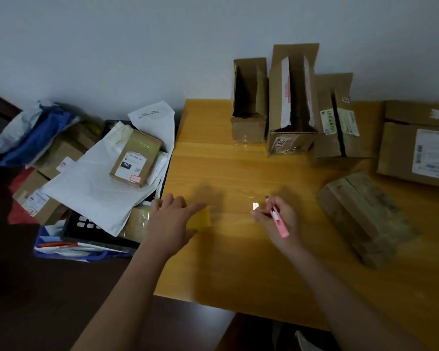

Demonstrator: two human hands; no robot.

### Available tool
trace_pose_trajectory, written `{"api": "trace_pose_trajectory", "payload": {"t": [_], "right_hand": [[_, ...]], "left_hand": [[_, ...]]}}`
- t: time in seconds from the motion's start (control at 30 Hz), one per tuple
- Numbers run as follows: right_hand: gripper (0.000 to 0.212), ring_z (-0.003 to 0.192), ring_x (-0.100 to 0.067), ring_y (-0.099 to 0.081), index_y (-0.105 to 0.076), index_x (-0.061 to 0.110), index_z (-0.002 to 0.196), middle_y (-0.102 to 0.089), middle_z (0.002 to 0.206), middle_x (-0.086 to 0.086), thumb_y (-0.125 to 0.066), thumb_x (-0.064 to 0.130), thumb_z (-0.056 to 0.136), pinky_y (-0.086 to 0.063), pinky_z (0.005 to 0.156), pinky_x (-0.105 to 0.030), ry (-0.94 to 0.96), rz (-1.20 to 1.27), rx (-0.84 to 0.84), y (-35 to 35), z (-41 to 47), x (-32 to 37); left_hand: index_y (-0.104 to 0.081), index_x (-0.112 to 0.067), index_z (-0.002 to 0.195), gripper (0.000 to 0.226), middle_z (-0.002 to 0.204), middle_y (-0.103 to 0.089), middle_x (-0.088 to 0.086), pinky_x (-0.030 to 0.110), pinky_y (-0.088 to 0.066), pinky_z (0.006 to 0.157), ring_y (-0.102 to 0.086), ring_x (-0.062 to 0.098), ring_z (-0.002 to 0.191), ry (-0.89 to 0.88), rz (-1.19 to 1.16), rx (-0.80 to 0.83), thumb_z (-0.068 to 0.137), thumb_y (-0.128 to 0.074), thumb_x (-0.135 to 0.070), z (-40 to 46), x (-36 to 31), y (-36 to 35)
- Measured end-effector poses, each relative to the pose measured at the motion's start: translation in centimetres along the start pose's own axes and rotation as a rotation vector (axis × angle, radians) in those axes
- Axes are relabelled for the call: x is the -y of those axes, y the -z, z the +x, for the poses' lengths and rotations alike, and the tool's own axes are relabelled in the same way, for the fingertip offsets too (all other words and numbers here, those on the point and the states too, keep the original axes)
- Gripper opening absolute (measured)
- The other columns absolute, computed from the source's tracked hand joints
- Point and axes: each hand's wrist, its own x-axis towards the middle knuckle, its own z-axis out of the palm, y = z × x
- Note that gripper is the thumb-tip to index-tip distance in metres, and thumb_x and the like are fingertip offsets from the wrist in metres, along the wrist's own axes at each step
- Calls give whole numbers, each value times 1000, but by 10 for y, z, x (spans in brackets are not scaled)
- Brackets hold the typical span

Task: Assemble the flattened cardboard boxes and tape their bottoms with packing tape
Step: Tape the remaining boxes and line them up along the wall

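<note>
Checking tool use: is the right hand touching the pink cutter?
Touching. The head view shows the right hand with fingers curled round the pink cutter, whose body runs across the fingers and sticks out toward the wrist.

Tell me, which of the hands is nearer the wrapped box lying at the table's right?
Right. The right hand, holding a pink knife, is just left of the box; the left hand is farther left.

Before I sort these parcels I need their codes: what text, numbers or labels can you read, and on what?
"060": black tag on the small box atop the white mailers beside the table.
"5814", uncertain: label on the front of the tall open box.
Other shipping labels, barcodes and red print: too blurred to read.
</note>
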Motion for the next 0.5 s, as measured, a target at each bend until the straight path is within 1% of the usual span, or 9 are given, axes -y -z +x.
{"api": "trace_pose_trajectory", "payload": {"t": [0.07,0.13,0.17,0.23,0.27,0.33,0.37,0.43,0.5], "right_hand": [[39,54,-3,-43,-43,17,72,-49,65,4,-79,4,76,-34,54,-28,-12,-165,-45,-4,0,-10],[40,54,0,-48,-43,22,71,-55,66,6,-81,11,76,-34,50,-27,-30,-327,-123,-3,1,-20],[39,57,-1,-52,-44,22,72,-57,67,7,-82,12,75,-35,49,-24,-20,-397,-150,-2,1,-25],[36,63,-6,-61,-47,20,76,-61,70,7,-82,11,75,-36,50,-17,-17,-496,-179,-3,2,-30],[35,66,-11,-64,-47,20,78,-61,70,6,-80,9,76,-39,51,-18,-44,-535,-185,-6,2,-30],[33,72,-22,-67,-44,24,82,-65,74,2,-75,14,82,-48,57,-31,-120,-661,-193,-12,0,-28],[32,77,-26,-66,-43,26,84,-66,78,0,-73,19,84,-50,61,-35,-129,-752,-199,-16,-2,-27],[28,91,-26,-61,-47,25,91,-66,86,-1,-74,25,83,-50,63,-35,-60,-903,-219,-18,-6,-26],[39,104,-23,-53,-52,21,103,-63,105,-2,-79,31,76,-49,65,-34,-13,-978,-246,-14,-7,-25]], "left_hand": [[-40,-46,142,68,121,-47,0,40,-26,100,-42,21,114,11,-109,73,80,-69,-51,6,-2,-3],[-42,-43,142,68,122,-45,-1,35,-23,98,-40,19,114,-16,-301,69,80,-68,-53,11,-5,-9],[-46,-41,140,65,120,-46,-1,33,-23,97,-41,19,112,-46,-370,50,81,-68,-53,13,-9,-12],[-51,-37,137,57,116,-48,-2,36,-27,99,-43,17,107,-105,-382,22,84,-61,-58,19,-15,-17],[-53,-36,135,56,115,-49,-3,37,-28,100,-44,17,106,-120,-370,14,85,-54,-61,21,-17,-18],[-54,-35,135,57,114,-50,-2,36,-26,101,-44,17,107,-137,-357,16,85,-46,-61,24,-21,-16],[-53,-35,136,55,116,-50,-2,35,-24,101,-44,18,108,-146,-343,20,86,-49,-58,25,-21,-15],[-50,-35,138,52,118,-49,-1,34,-21,103,-43,19,110,-157,-318,23,89,-57,-50,23,-22,-16],[-49,-35,138,51,120,-49,-1,34,-20,104,-43,19,111,-149,-312,22,89,-60,-46,22,-24,-15]]}}
